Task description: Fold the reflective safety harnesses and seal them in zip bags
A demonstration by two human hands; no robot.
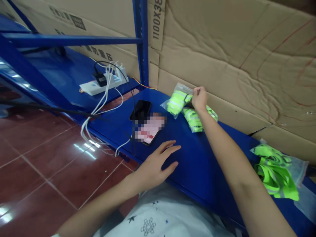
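Note:
My right hand (199,98) pinches the edge of a clear plastic bag (178,99) at the back of the blue shelf. Folded neon-yellow reflective fabric shows inside that bag. Just below my right wrist lies a second bag of neon-yellow reflective fabric (194,120), partly covered by the arm. My left hand (160,164) hovers over the shelf nearer to me, fingers apart and holding nothing. Close to its fingertips is a phone with a lit screen (151,130), partly blurred out. Behind it rests a dark-screened phone (141,110).
Unfolded neon straps (275,179) and an opened bag lie at the right of the blue shelf (195,164). A white power strip (95,87) with chargers and trailing cables (105,102) sits on the left shelf. Cardboard (222,65) stands behind; a blue upright (142,49) rises at the back.

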